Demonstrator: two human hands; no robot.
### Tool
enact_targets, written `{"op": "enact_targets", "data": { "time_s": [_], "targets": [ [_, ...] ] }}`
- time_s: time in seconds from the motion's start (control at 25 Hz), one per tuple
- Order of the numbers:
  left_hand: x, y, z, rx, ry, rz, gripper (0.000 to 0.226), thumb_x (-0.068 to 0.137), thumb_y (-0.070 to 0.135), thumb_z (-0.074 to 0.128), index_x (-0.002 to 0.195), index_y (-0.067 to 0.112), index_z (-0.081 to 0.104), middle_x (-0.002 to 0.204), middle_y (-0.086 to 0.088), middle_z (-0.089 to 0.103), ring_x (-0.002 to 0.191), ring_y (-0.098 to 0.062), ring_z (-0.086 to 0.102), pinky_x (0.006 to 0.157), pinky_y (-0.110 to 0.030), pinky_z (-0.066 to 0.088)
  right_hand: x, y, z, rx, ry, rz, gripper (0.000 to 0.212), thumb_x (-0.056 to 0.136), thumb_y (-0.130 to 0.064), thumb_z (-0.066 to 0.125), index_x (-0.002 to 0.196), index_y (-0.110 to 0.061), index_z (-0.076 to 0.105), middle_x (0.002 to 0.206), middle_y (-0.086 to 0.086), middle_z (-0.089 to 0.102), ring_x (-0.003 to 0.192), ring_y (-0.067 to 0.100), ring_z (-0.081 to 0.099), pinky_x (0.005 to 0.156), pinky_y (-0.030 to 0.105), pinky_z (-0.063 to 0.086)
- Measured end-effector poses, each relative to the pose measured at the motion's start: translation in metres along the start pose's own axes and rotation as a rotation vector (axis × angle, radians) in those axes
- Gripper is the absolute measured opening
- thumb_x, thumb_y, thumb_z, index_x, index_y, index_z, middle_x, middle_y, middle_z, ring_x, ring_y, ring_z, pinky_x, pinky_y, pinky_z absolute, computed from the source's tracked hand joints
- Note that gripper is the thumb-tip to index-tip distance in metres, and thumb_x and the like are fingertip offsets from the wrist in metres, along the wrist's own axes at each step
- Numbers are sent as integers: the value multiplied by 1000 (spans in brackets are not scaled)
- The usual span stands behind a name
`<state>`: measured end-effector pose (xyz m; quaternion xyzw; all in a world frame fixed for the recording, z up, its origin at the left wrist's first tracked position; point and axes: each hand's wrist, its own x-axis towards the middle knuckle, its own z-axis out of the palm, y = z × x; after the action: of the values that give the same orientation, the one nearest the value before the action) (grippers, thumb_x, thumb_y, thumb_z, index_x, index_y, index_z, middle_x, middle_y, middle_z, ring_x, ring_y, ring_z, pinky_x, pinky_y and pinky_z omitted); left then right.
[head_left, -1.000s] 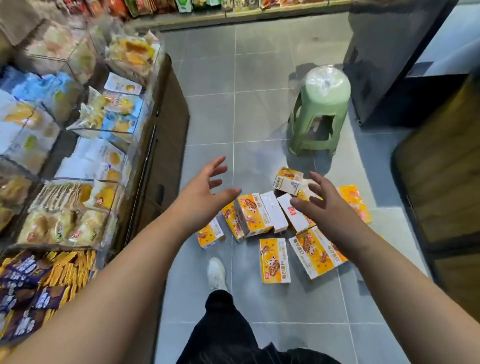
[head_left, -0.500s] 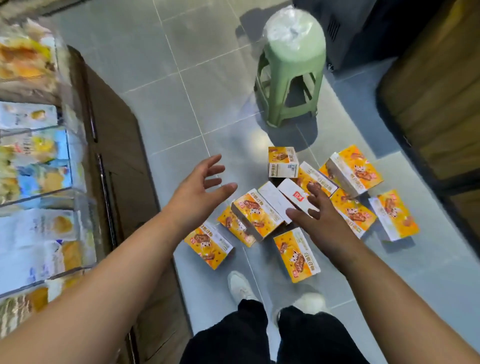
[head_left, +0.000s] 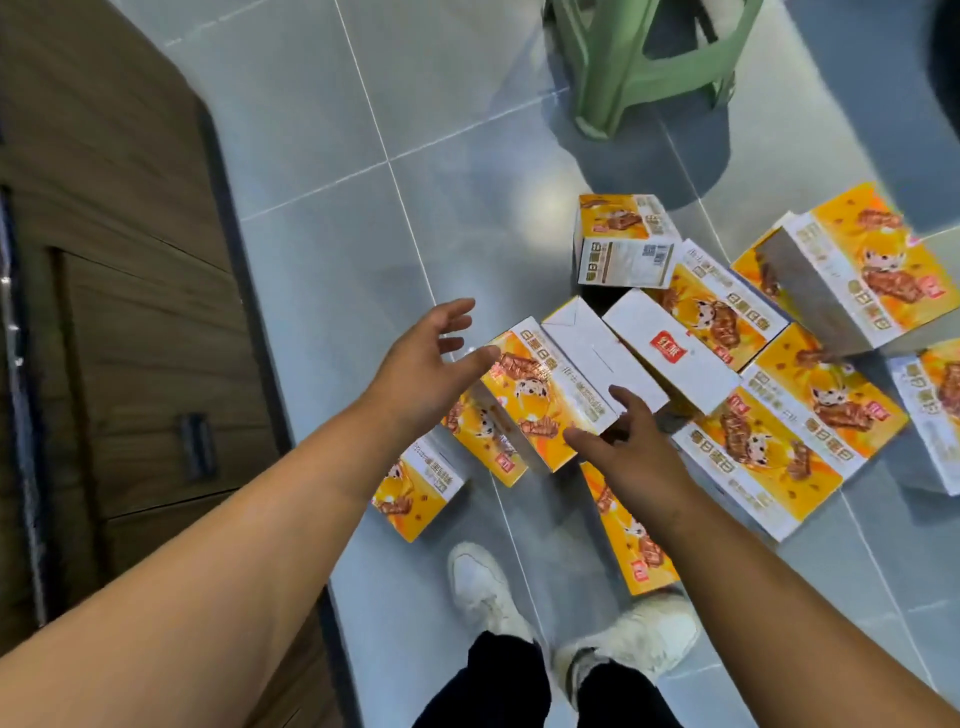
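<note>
Fingers spread and loose, holding nothing: the left hand (head_left: 422, 365) hovers at one side and the right hand (head_left: 631, 453) at the other of a closed orange-and-white cardboard box (head_left: 545, 401), contact unclear. It lies on grey floor tiles (head_left: 363, 260) among matching boxes (head_left: 779, 453), nearer the person than the green plastic stool (head_left: 605, 73).

Centre and right: boxes (head_left: 540, 400), orange-yellow with white sides, a spotted cartoon calf and a small red logo. Floor (head_left: 322, 156): grey tiles, pale joints. Upper right: pale green stool (head_left: 649, 78). Left: brown wood-grain cabinet (head_left: 119, 260). Bottom: white shoes (head_left: 483, 587), black trousers (head_left: 498, 686).
</note>
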<state>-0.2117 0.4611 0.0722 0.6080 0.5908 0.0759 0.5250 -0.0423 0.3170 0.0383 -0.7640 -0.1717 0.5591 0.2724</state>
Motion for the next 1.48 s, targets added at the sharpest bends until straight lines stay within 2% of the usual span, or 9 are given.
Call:
{"op": "enact_targets", "data": {
  "time_s": [0.2, 0.36, 0.48, 0.56, 0.72, 0.88, 1.08, 1.24, 1.48],
  "targets": [
    [82, -95, 55, 140, 47, -26, 69, 86, 28, 71, 145, 30, 35, 144, 1, 43, 128, -17, 45, 99, -33, 44, 104, 84, 43, -50, 89, 40, 97, 67, -56, 76, 146, -40, 22, 143, 8, 40, 131, 30, 40, 105, 49, 41],
    [137, -155, 93, 312, -18, -102, 86, 84, 29, 73, 152, 25, 21, 152, -11, 35, 131, -27, 44, 105, -41, 42, 162, 135, 69, 4, 68, 148, 104, 75, -43, 79, 151, -39, 8, 155, 11, 24, 137, 33, 35, 107, 47, 37],
    [154, -179, 108, 424, -62, -123, 91, 86, 25, 71, 154, 15, 13, 155, -13, 25, 139, -28, 33, 112, -31, 28, 186, 155, 82, 9, 71, 147, 121, 60, -42, 86, 147, -48, 3, 150, 11, 32, 130, 34, 43, 101, 53, 43],
    [155, -181, 109, 417, -44, -180, 95, 85, 23, 72, 155, 15, 7, 154, -14, 18, 135, -31, 38, 109, -30, 30, 190, 156, 85, 18, 111, 154, 123, 60, -31, 88, 148, -46, 4, 147, 13, 31, 128, 36, 42, 98, 55, 46],
    [140, -173, 99, 446, -41, -261, 80, 84, 34, 73, 147, 15, 29, 136, -13, 27, 120, -33, 49, 101, -35, 41, 176, 155, 81, 62, 183, 128, 121, 69, -12, 84, 151, -41, 0, 145, 11, 31, 126, 33, 43, 96, 43, 44],
    [100, -146, 74, 324, -10, -286, 61, 82, 35, 76, 131, 16, 46, 130, -8, 32, 100, -24, 52, 95, -33, 44, 135, 137, 73, 113, 233, 55, 126, 68, -5, 83, 151, -41, -5, 148, 8, 27, 130, 29, 39, 99, 40, 38],
    [45, -73, 32, 354, 119, -212, 66, 73, 43, 80, 122, 16, 45, 125, -7, 41, 117, -30, 46, 101, -43, 41, 62, 65, 37, 126, 326, -92, 121, 70, -3, 80, 151, -38, -2, 151, 6, 28, 135, 26, 35, 110, 48, 35],
    [-5, 7, -6, 222, 162, -149, 63, 72, 41, 82, 111, 15, 42, 114, -6, 59, 105, -29, 58, 89, -42, 49, -7, -14, -7, 89, 397, -218, 125, 66, -7, 83, 151, -40, -2, 149, 6, 31, 135, 27, 37, 106, 52, 39],
    [-91, 151, -81, 168, 158, 27, 84, 54, 49, 83, 125, 39, 40, 121, -4, 59, 108, -27, 60, 96, -46, 49, -137, -133, -74, 78, 400, -411, 131, 64, -7, 85, 150, -44, -8, 153, 6, 25, 140, 23, 31, 112, 46, 33]
  ]
}}
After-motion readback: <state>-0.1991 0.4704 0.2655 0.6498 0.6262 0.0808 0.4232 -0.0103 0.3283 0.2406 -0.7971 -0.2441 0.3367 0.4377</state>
